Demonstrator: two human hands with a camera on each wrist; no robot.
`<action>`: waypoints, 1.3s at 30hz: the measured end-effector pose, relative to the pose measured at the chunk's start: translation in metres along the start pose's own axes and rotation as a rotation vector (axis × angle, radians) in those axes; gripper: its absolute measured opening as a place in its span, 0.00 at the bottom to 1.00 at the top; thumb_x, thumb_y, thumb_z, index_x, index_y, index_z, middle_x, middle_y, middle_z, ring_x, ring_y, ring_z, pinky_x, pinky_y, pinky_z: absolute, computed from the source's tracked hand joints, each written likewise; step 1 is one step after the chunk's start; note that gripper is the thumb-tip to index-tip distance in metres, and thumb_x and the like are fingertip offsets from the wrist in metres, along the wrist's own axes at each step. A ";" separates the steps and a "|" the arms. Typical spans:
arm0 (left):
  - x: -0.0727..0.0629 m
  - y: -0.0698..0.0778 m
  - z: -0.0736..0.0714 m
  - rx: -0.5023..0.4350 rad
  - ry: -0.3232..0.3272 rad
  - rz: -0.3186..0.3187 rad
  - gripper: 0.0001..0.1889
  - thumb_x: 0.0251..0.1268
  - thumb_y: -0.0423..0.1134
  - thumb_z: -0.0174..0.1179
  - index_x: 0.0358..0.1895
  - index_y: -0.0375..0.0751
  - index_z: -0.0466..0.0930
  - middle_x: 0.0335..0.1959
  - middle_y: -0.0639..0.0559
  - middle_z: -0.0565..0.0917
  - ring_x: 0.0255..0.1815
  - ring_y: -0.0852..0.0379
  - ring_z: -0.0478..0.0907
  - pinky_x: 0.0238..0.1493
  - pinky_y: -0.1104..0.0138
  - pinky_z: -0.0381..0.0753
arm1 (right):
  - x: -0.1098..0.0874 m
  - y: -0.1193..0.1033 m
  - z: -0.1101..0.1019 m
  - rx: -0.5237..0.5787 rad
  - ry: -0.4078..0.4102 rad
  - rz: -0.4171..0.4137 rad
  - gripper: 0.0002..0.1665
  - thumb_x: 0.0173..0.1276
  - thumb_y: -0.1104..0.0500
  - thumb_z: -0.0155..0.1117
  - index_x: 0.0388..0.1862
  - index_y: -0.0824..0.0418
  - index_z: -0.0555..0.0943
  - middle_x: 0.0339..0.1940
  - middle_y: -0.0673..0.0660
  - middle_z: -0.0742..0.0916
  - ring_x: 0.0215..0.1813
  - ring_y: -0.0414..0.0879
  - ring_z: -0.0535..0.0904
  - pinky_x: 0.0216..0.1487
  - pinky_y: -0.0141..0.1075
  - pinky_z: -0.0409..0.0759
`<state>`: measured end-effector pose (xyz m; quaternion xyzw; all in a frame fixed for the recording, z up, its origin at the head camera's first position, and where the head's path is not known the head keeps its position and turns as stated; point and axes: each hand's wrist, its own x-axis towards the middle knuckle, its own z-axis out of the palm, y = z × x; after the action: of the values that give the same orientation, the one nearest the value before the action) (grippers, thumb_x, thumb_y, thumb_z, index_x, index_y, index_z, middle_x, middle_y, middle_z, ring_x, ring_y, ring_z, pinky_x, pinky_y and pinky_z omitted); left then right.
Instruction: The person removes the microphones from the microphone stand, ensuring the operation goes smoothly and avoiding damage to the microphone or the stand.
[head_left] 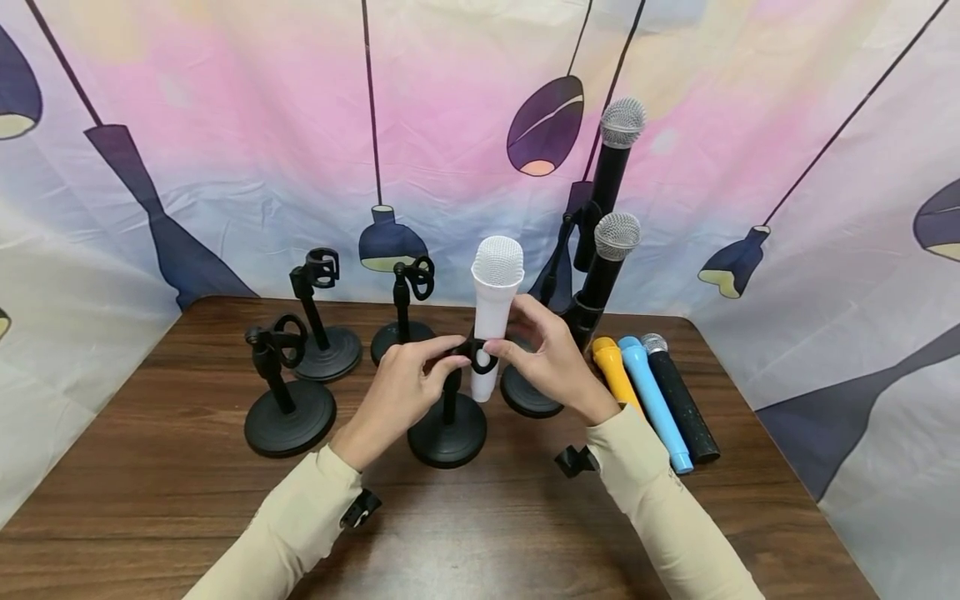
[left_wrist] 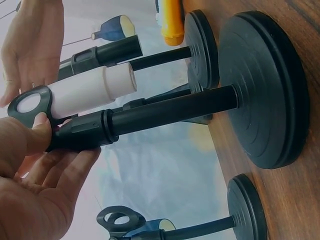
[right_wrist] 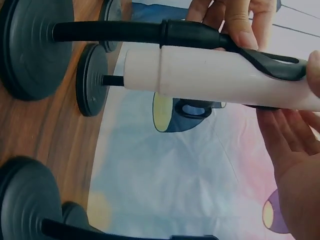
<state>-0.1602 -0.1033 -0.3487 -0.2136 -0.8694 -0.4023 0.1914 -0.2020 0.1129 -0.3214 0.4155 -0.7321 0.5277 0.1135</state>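
A white microphone [head_left: 492,315] stands upright, head up, in the clip of a black desk stand [head_left: 447,435]. My left hand [head_left: 401,385] pinches that stand at its clip, thumb on the clip's side in the left wrist view. My right hand [head_left: 551,358] holds the microphone's body from the right, near the clip. In the right wrist view, the white handle [right_wrist: 200,72] lies through the black clip [right_wrist: 280,67], its lower end beside the stand's post [right_wrist: 110,31]. The microphone's head is outside both wrist views.
Three black stands with bare clips [head_left: 288,417] [head_left: 327,354] [head_left: 402,329] stand at the left. Behind my right hand, two black microphones [head_left: 611,171] [head_left: 600,283] sit in stands. Yellow [head_left: 615,371], blue [head_left: 656,404] and black [head_left: 681,408] microphones lie at the right.
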 end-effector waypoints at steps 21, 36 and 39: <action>0.000 0.002 -0.001 -0.004 -0.002 0.003 0.19 0.73 0.43 0.63 0.61 0.38 0.83 0.18 0.57 0.77 0.11 0.64 0.61 0.19 0.67 0.66 | 0.001 0.002 -0.001 0.019 -0.008 0.013 0.30 0.66 0.74 0.68 0.66 0.70 0.73 0.58 0.64 0.81 0.57 0.53 0.81 0.59 0.46 0.79; -0.001 -0.001 0.001 0.000 0.004 0.008 0.18 0.72 0.43 0.64 0.60 0.39 0.84 0.18 0.56 0.78 0.12 0.64 0.63 0.20 0.67 0.67 | 0.003 -0.001 -0.003 -0.002 -0.027 -0.001 0.28 0.68 0.72 0.67 0.65 0.72 0.72 0.56 0.66 0.81 0.55 0.55 0.81 0.59 0.42 0.80; -0.001 -0.001 0.001 0.003 0.004 0.005 0.19 0.72 0.43 0.63 0.61 0.39 0.83 0.22 0.54 0.81 0.12 0.64 0.63 0.20 0.67 0.68 | 0.003 0.002 -0.002 0.014 -0.038 0.019 0.26 0.68 0.72 0.68 0.64 0.71 0.74 0.56 0.64 0.82 0.56 0.54 0.81 0.58 0.42 0.80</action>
<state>-0.1598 -0.1036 -0.3504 -0.2146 -0.8691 -0.4010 0.1943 -0.2054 0.1138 -0.3201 0.4191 -0.7343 0.5260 0.0915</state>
